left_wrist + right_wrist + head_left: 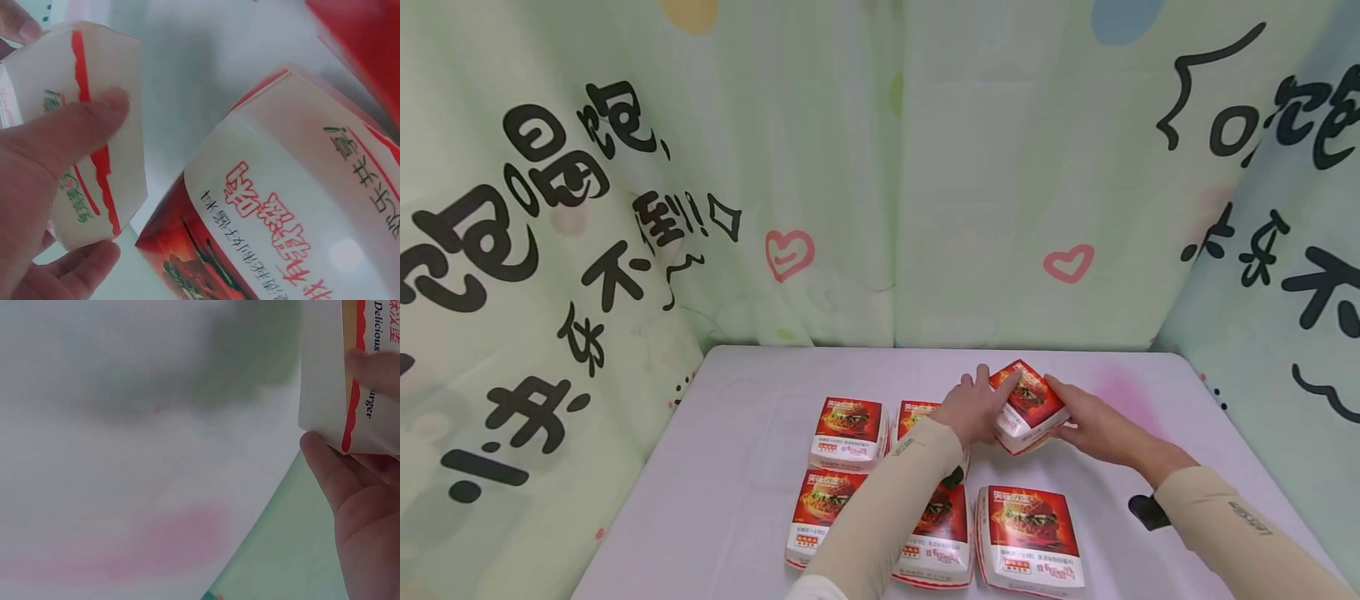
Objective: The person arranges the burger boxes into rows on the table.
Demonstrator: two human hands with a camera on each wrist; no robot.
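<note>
Both hands hold one red-and-white burger box [1033, 404] tilted above the back right part of the table. My left hand [972, 410] grips its left side; the left wrist view shows the thumb lying across the white side wall of the box [128, 169] with fingers beneath. On the opposite side, my right hand [1101, 427] pinches the box, and in the right wrist view its thumb presses the printed wall [325, 369]. Just left of the held box, another burger box [917, 411] is partly covered by my left hand and forearm.
More burger boxes lie face up on the pale table [730, 433]: one at back left [847, 433], one at front left [827, 500], one front middle [936, 550] and one front right [1033, 537]. A printed curtain [970, 167] surrounds the table's back and sides.
</note>
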